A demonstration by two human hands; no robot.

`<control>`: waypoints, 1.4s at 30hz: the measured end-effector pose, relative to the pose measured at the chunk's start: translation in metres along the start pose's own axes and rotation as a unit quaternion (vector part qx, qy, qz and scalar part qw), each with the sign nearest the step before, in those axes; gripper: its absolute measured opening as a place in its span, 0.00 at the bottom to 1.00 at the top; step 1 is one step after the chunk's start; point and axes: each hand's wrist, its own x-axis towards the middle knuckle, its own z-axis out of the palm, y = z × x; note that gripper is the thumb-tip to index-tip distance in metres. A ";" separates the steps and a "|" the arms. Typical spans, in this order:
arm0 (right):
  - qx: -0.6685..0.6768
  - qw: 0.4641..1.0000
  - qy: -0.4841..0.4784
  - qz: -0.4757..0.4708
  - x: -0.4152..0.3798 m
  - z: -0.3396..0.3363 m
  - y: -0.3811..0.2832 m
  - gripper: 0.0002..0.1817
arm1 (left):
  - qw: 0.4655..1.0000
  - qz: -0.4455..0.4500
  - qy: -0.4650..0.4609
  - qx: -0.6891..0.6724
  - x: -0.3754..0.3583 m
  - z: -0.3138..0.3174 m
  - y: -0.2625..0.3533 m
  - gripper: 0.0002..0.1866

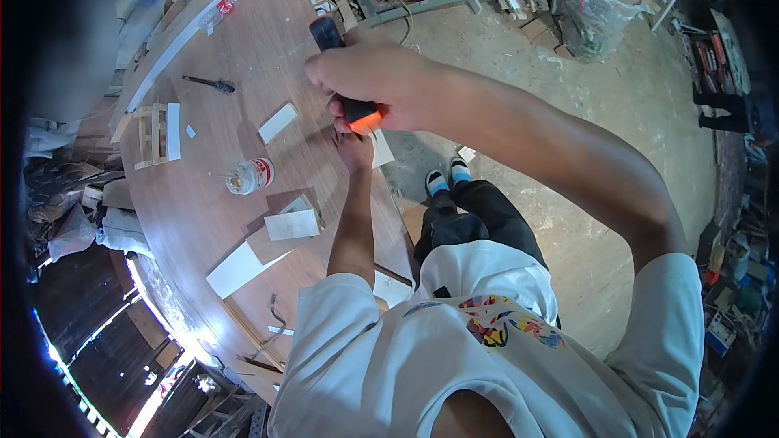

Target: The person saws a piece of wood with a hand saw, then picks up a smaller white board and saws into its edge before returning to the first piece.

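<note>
My right hand [369,73] is closed around a black-and-orange hand tool [327,32], whose black end sticks out at the far side and whose orange end [364,121] shows below the fingers. Right beneath it, near the table's edge, my left hand [354,148] is closed at a small white board piece [381,148]. My right hand and the tool partly cover the left fingers. Another white strip [278,123] lies on the table just left of both hands.
On the wooden table [187,219] stand an open jar [250,176], white blocks [293,223] and a small wooden frame [159,135]. A dark drill-bit-like tool [209,83] and a plastic bottle [230,5] lie farther back. A plastic bag [596,16] sits on the floor among wood scraps.
</note>
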 end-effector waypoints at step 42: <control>0.029 0.999 0.021 0.012 0.155 -0.053 0.182 0.04 | 0.998 0.003 0.002 0.056 0.001 -0.018 0.021 0.20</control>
